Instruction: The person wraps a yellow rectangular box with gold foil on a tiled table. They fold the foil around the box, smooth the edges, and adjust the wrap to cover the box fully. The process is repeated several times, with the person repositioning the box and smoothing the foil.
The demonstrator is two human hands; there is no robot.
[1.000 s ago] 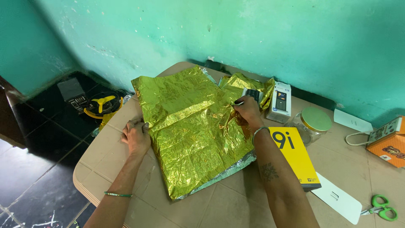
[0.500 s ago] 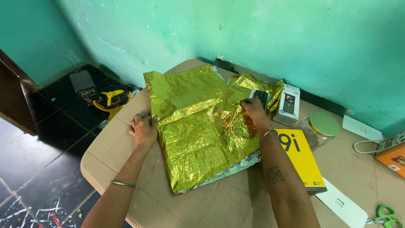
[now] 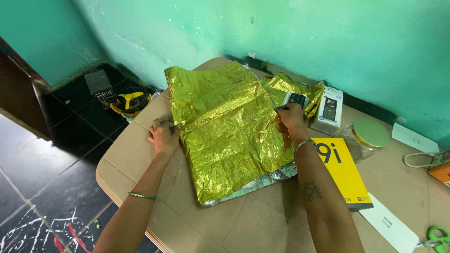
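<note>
A large crinkled gold foil sheet (image 3: pixel 225 126) lies spread on the beige table (image 3: pixel 262 225), its silver underside showing along the near edge. My left hand (image 3: pixel 164 136) rests at the sheet's left edge, fingers curled on it. My right hand (image 3: pixel 290 117) pinches the sheet's right edge. Just beyond that hand lies a small keypad phone (image 3: pixel 296 99) on a crumpled piece of gold foil (image 3: pixel 286 86).
Right of the sheet are a yellow flat box (image 3: pixel 342 173), a white phone box (image 3: pixel 328 110), a clear jar with a green lid (image 3: pixel 368 136), a white card (image 3: pixel 389 225) and green scissors (image 3: pixel 436 234). A yellow-bladed fan (image 3: pixel 129 99) sits on the dark floor at left.
The raised fold across the sheet has been pulled flatter between my hands. My right hand has shifted a little farther along the right edge. The view has swung left.
</note>
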